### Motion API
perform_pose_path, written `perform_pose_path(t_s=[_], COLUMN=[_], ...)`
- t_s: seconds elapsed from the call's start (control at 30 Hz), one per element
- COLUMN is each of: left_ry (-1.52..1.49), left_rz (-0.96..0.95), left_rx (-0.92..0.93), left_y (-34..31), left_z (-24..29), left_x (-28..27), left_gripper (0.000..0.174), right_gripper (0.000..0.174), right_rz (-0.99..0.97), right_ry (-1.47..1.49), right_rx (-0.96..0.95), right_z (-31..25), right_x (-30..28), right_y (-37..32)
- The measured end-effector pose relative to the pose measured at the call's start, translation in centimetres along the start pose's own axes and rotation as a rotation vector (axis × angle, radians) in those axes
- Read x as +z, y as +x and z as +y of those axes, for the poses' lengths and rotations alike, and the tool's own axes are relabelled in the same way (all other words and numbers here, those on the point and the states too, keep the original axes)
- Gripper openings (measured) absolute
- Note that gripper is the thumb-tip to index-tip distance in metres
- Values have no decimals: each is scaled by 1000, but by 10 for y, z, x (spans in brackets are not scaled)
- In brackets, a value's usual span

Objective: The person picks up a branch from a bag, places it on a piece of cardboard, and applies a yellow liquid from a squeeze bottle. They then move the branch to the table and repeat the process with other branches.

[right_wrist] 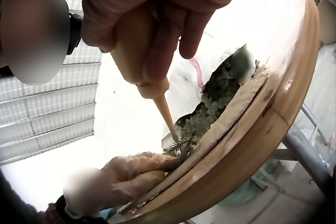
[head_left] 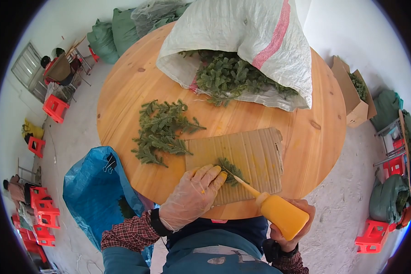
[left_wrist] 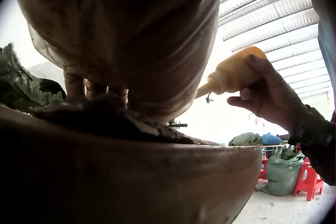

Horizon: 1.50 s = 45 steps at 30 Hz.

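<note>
A small green conifer sprig (head_left: 230,168) lies on a piece of corrugated cardboard (head_left: 256,148) at the near side of the round wooden table. My left hand (head_left: 192,194), in a clear plastic glove with yellow stains, pinches the sprig's left end between thumb and fingers. My bare right hand (head_left: 301,235) grips a yellow squeeze bottle (head_left: 285,215), tilted with its long nozzle pointing down to the left. In the right wrist view the nozzle tip (right_wrist: 175,136) is right at the sprig. More cut sprigs (head_left: 162,130) lie in a loose pile left of the cardboard.
A white woven sack (head_left: 210,32) with a pink stripe lies open at the table's (head_left: 123,91) far side, full of greenery (head_left: 233,75). A blue bag (head_left: 89,192) hangs at the near left edge. Red stools (head_left: 372,235), green sacks and a cardboard box (head_left: 351,98) stand around.
</note>
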State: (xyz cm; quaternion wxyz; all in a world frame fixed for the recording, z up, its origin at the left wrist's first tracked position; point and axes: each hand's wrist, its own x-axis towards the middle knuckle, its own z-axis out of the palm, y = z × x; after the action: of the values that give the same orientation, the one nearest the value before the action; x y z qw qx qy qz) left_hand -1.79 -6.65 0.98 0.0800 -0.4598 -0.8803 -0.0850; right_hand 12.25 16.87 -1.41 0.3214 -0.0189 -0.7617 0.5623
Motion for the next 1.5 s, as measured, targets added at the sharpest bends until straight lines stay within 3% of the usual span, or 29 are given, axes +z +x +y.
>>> perform_pose_path(t_s=[0.77,1.13,1.5], left_ry=[-18,-3,25], left_rz=[1,11,18], left_rx=[-6,2,-1], left_y=[3,2,0], left_z=[2,2,4], left_x=[-4,-2,-2], left_gripper=[42,42,41], right_gripper=[77,81,79], right_rz=[86,252,151], right_ry=[-44,24,69], right_rx=[101,154,176], right_z=[-3,-9,-1], right_x=[-41,-38,-34], right_y=[-13,-16,-16])
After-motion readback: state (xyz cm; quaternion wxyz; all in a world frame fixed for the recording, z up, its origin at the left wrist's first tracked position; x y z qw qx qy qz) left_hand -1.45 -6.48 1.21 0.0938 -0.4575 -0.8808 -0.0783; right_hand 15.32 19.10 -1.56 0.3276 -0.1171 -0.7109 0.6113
